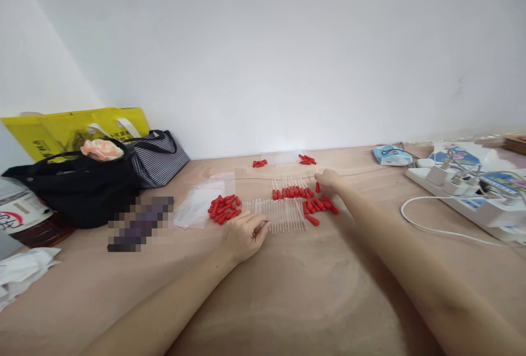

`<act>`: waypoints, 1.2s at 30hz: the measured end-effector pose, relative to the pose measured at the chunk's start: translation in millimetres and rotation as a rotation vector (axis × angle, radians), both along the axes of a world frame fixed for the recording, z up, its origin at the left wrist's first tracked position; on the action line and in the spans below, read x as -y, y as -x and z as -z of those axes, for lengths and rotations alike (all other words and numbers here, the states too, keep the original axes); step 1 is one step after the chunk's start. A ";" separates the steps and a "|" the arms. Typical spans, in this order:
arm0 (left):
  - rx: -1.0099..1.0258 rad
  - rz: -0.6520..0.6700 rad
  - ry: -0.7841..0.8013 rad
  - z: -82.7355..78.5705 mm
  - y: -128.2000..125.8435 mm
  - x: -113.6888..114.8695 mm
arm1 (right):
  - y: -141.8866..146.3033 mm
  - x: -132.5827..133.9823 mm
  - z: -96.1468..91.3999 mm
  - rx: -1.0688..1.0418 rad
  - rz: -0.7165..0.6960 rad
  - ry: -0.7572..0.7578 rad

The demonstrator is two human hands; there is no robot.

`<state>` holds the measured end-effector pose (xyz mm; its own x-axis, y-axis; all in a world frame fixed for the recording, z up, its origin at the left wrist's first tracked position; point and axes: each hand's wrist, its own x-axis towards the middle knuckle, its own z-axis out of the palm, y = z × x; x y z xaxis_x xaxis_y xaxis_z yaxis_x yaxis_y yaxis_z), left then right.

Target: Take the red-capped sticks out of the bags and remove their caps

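Observation:
My right hand reaches over the right side of the rows, fingers closed on a red rubber bulb at their tips. My left hand lies beside a row of thin clear tubes, its fingers curled and thumb near the forefinger; whether a tube is between them is hidden. Behind that row, more clear tubes with red bulbs on their near ends lie side by side. Loose red bulbs form one pile left of the tubes and another pile under my right hand.
Clear plastic bags lie left of the bulbs. Farther back sit two small red bulb groups. Bags, including a black one, stand left beside a pixelated object. A white power strip with cables is at right.

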<state>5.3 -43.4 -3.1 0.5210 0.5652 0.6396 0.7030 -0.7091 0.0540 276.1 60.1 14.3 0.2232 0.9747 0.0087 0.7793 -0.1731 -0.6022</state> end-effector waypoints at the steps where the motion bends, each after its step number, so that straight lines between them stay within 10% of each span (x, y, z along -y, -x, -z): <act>1: -0.001 -0.001 0.001 0.3 0.1 -0.2 | -0.3 3.1 -2.2 -0.038 0.007 -0.020; 9: 0.066 0.012 0.008 -1.6 -0.3 -1.2 | 27.2 64.5 -17.3 -0.409 -0.179 -0.189; 14: 0.054 0.091 0.003 -6.9 -7.7 9.5 | 56.3 119.1 3.7 -1.016 -0.535 -0.238; 20: -0.012 0.157 0.003 -1.0 -15.3 18.1 | 69.5 134.3 24.3 -1.255 -0.659 -0.070; 24: -0.036 0.107 -0.037 -0.9 -9.6 13.6 | 49.9 126.5 25.3 -0.960 -0.574 -0.244; 31: -0.097 0.123 -0.078 -2.6 -10.0 13.0 | 48.2 134.0 28.4 0.175 -0.681 -0.782; 36: -0.135 0.173 -0.077 -2.4 -12.0 12.0 | 63.2 138.0 29.7 0.399 -0.661 -0.930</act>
